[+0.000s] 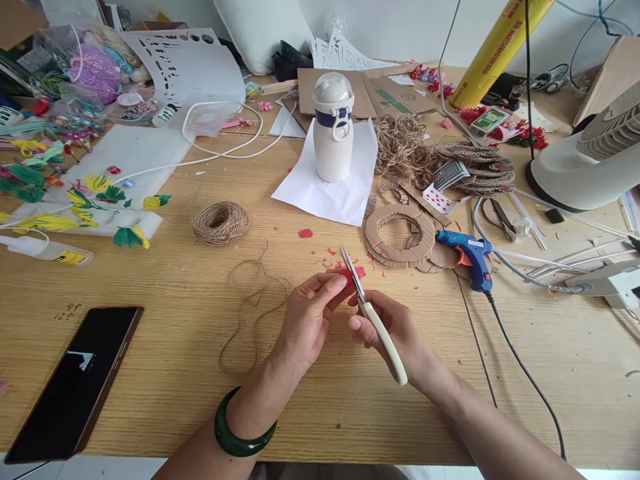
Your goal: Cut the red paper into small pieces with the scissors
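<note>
Our left hand pinches a small red piece between thumb and fingertips, near the middle of the table's front half. Our right hand is closed around the pale handles of the scissors, with the blades pointing up and away from us. We seem to grip the piece by its margin so that its edge lies open to the blades, and both wrists angle inward so that the hands nearly meet; whether the blades are parted, we cannot tell. Red scraps lie just beyond, probably because trimmings drop there.

The red piece looks thin and flexible, matt like cloth or felt, though we cannot be sure which. The scissors join slim, shiny metal to smooth, rounded plastic. To the left, a coil of twine is rough and fibrous, and a thin loose strand curls across the wood grain. A flat cardboard ring sits right of the scraps, beside a blue glue gun, perhaps set within easy reach. Behind, a smooth white bottle stands upright on creased paper, possibly to weigh it down.
</note>
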The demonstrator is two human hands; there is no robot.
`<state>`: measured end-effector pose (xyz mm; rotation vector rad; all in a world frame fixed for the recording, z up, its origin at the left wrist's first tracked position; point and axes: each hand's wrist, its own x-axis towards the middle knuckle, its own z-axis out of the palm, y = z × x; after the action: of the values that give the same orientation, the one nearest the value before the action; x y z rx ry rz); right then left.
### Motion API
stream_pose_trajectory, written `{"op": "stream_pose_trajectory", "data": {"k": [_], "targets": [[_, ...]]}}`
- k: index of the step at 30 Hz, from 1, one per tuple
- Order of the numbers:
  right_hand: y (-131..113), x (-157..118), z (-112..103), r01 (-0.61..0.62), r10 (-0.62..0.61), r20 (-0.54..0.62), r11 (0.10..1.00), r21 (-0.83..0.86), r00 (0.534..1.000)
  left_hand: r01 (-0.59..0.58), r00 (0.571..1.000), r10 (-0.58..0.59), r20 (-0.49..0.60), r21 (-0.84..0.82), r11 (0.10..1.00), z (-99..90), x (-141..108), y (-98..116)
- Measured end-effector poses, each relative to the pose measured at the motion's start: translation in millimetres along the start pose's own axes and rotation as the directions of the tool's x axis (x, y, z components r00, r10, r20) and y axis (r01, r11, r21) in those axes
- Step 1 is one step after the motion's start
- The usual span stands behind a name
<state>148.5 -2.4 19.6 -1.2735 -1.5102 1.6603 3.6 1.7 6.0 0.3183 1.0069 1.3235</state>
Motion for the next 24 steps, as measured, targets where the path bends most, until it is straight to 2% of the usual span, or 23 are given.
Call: {"op": "stream_pose_trajectory", "data": {"k": [17, 24], "targets": [[-1.3, 3.3, -0.3, -0.005, 0.008, -0.071, 0.999, 0.039, 0.997, 0.014, 1.000, -0.014, 0.001, -0.026, 1.000, -1.7, 1.6, -0.7], [-3.5, 2.7, -0.9, 0.036, -0.035, -0.052, 0.999, 0.018, 0.998, -0.003, 1.000, 0.003, -0.010, -0.037, 0.999, -1.1, 0.7, 0.3]]}}
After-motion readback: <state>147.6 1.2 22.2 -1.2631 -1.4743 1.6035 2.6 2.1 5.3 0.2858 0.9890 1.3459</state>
